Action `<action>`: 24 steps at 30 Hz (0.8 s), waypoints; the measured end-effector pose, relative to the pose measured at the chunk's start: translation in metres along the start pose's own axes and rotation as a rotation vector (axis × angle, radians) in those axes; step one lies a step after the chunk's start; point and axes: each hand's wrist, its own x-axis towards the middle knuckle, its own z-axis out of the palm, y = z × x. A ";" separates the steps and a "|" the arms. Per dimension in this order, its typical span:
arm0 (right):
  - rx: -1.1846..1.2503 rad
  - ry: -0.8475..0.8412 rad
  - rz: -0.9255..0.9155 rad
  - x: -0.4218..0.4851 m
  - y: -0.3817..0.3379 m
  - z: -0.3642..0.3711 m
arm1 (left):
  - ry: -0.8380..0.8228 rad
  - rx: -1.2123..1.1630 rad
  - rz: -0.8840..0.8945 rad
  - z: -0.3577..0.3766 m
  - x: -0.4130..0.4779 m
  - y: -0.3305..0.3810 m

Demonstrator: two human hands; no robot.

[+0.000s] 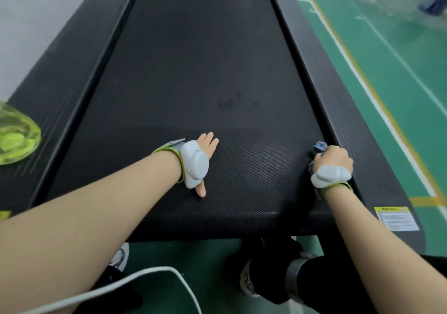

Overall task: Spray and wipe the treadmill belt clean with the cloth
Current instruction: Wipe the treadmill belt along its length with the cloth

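Wiping step — our right hand gripped the crumpled blue-grey cloth at lower right of the black textured treadmill belt; left hand flat, fingers spread — next, we judged, a sweep leftward.

Black, fine-textured treadmill belt, blue-grey cloth (green floor alongside)

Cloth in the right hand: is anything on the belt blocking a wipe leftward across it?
Only the left hand, flat on the treadmill belt mid-width. The cloth sits bunched in the right hand at the belt's right edge.
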 end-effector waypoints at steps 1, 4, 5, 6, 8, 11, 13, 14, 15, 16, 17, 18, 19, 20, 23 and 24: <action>0.016 -0.001 -0.015 -0.002 -0.007 0.001 | -0.005 -0.010 0.003 -0.001 -0.002 0.002; 0.027 0.006 -0.165 -0.020 -0.036 0.004 | 0.024 -0.027 -0.025 -0.003 -0.003 0.009; 0.035 0.002 -0.237 -0.029 -0.048 0.007 | 0.049 -0.029 -0.047 -0.004 -0.002 0.013; 0.038 -0.012 -0.325 -0.041 -0.060 0.009 | 0.065 -0.018 -0.069 -0.005 -0.001 0.018; 0.031 -0.055 -0.559 -0.066 -0.086 0.015 | 0.060 -0.008 -0.090 -0.005 -0.001 0.021; 0.011 -0.076 -0.711 -0.070 -0.093 0.019 | 0.050 -0.006 -0.101 -0.008 -0.002 0.025; 0.031 -0.050 -0.619 -0.050 -0.081 0.017 | 0.038 0.004 -0.106 -0.011 -0.004 0.028; 0.014 -0.033 -0.572 -0.040 -0.075 0.016 | 0.027 0.008 -0.109 -0.011 -0.005 0.027; -0.020 -0.015 -0.528 -0.028 -0.066 0.014 | 0.019 0.013 -0.107 -0.012 -0.006 0.027; -0.061 0.007 -0.484 -0.018 -0.056 0.011 | 0.020 0.015 -0.102 -0.012 -0.006 0.027; -0.103 0.024 -0.441 -0.008 -0.045 0.008 | 0.023 0.025 -0.093 -0.012 -0.006 0.027; -0.143 0.032 -0.392 0.001 -0.032 0.004 | 0.025 0.032 -0.086 -0.011 -0.006 0.026; -0.187 0.031 -0.334 0.008 -0.017 0.000 | 0.031 0.043 -0.082 -0.010 -0.006 0.026; -0.232 0.028 -0.271 0.013 -0.004 -0.004 | 0.039 0.050 -0.077 -0.010 -0.006 0.025; -0.337 0.005 -0.189 0.013 0.018 -0.008 | 0.054 0.040 -0.066 -0.010 -0.004 0.024; -0.327 -0.007 -0.170 0.008 0.018 -0.008 | 0.053 0.035 -0.062 -0.010 -0.004 0.022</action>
